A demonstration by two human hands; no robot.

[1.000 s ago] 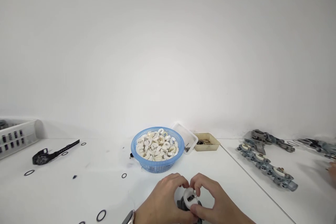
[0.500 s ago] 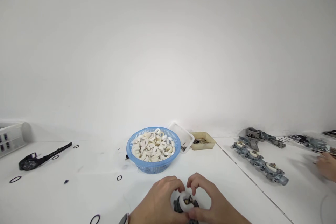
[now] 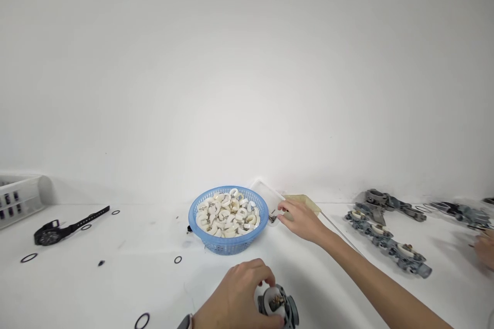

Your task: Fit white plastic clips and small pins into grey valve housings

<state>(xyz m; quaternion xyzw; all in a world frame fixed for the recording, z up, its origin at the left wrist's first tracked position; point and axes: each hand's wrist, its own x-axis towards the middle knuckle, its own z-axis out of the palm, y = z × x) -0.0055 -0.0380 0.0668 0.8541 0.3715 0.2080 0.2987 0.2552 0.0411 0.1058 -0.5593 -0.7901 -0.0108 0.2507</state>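
Note:
My left hand [image 3: 241,295] is closed around a grey metal housing [image 3: 292,313] at the bottom middle. A white plastic ring [image 3: 270,298] sits in the housing, with small brass-coloured parts inside it. My right hand [image 3: 301,218] is stretched out to the small white tray [image 3: 266,186] behind the blue basket. Its thumb and fingertips are apart, beside small metal pins [image 3: 272,217] in that tray. Nothing shows between these fingers. White C-shaped plastic rings [image 3: 227,213] fill the blue basket [image 3: 227,248].
A yellowish tray [image 3: 313,204] is partly behind my right hand. Grey metal housings [image 3: 389,241] lie in a row on the right, near another person's hand [image 3: 484,248]. A black wristwatch [image 3: 50,234], black O-rings [image 3: 142,321] and a white crate [image 3: 21,200] are left.
My right hand has left the metal housing and moved forward to the small white tray. My left hand has kept its hold on the housing, which now shows more of its side.

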